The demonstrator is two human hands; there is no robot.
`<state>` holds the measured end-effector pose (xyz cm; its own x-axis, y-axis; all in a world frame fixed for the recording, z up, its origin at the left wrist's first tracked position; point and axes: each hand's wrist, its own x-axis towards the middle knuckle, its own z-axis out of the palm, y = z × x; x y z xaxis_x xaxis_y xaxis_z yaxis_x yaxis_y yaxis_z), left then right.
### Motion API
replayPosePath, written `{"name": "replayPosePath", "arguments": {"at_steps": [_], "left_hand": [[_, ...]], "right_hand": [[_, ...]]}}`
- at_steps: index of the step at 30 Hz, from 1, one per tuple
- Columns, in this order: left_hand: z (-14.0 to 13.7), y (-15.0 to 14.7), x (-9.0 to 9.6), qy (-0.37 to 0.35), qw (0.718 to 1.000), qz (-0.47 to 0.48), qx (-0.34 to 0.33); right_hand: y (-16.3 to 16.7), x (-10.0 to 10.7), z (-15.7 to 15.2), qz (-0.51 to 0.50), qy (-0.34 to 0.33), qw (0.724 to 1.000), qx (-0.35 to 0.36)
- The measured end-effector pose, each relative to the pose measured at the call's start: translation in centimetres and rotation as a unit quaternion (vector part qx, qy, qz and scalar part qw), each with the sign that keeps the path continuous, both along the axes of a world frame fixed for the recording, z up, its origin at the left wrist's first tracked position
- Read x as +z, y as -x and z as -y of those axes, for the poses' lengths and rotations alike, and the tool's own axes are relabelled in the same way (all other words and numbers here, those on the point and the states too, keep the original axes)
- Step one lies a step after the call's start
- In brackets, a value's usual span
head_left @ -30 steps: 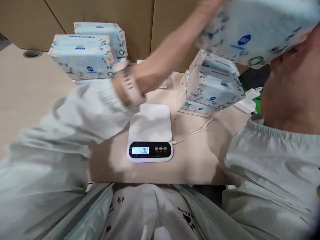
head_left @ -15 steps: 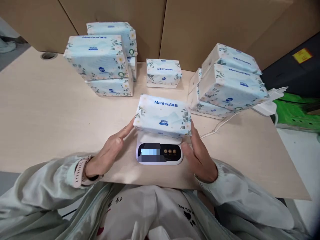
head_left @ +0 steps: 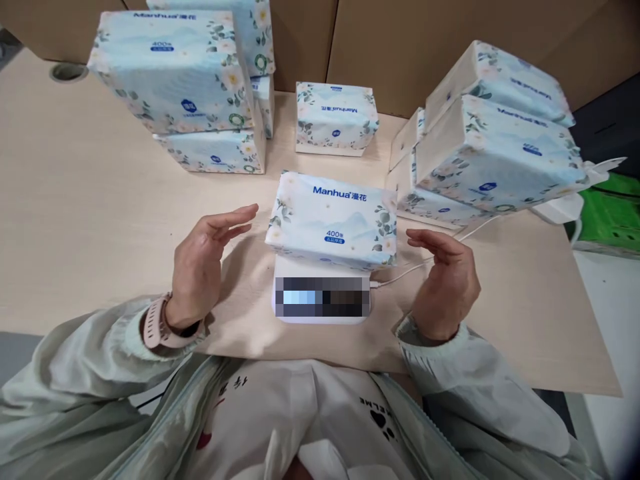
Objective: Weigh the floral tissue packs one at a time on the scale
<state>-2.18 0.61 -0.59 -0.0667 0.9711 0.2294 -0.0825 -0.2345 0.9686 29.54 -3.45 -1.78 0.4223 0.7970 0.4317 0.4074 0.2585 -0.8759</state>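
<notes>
Midway between the left hand (head_left: pixel 200 270) and the right hand (head_left: pixel 445 287), just ahead of the palms and about level with the fingertips, the pack (head_left: pixel 331 220) sits on the scale (head_left: pixel 323 320). Its long axis runs crosswise, from one hand towards the other, with the right-hand end turned slightly closer to the person. From where I stand, neither hand is clearly nearer: a narrow gap shows at each end. Both hands are empty, fingers loosely bent and side by side, palms turned inward to the pack without touching it.

Half a second ago the hands were right against the pack's ends; now they have drawn apart from it, and the pack stays on the scale.

Beyond the left hand stands one stack (head_left: pixel 170 80), beyond the right another stack (head_left: pixel 500 153), and a lone pack (head_left: pixel 336 120) lies straight ahead on the tabletop (head_left: pixel 100 220). The scale's reading is masked.
</notes>
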Motion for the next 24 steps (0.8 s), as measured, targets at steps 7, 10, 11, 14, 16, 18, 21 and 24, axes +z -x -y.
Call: {"name": "replayPosePath", "arguments": {"at_steps": [7,10,11,14,16,18,21,24], "left_hand": [[-0.09,-0.18,-0.35,-0.016,1.0,0.017,0.009],[-0.09,-0.23,-0.32,-0.012,1.0,0.021,0.011],[-0.08,-0.22,-0.29,-0.013,1.0,0.025,0.008],[-0.06,-0.13,-0.24,-0.024,0.999,0.028,-0.005],[-0.05,-0.04,-0.2,-0.023,0.999,0.026,-0.004],[-0.02,0.04,-0.15,-0.016,1.0,0.024,0.006],[0.03,0.09,-0.07,-0.006,1.0,0.019,0.019],[0.05,0.11,-0.04,0.001,1.0,0.02,0.019]], "right_hand": [[-0.08,0.33,-0.14,0.012,-0.019,1.0,0.016],[-0.07,0.38,-0.18,0.031,-0.019,0.999,0.023],[-0.07,0.39,-0.21,0.034,-0.02,0.999,0.022],[-0.08,0.44,-0.31,0.033,-0.037,0.999,0.014],[-0.1,0.48,-0.35,0.026,-0.046,0.998,0.016],[-0.12,0.54,-0.35,0.02,-0.042,0.999,0.021],[-0.11,0.63,-0.33,0.017,-0.041,0.999,0.022],[-0.06,0.66,-0.31,0.011,-0.051,0.998,0.027]]}}
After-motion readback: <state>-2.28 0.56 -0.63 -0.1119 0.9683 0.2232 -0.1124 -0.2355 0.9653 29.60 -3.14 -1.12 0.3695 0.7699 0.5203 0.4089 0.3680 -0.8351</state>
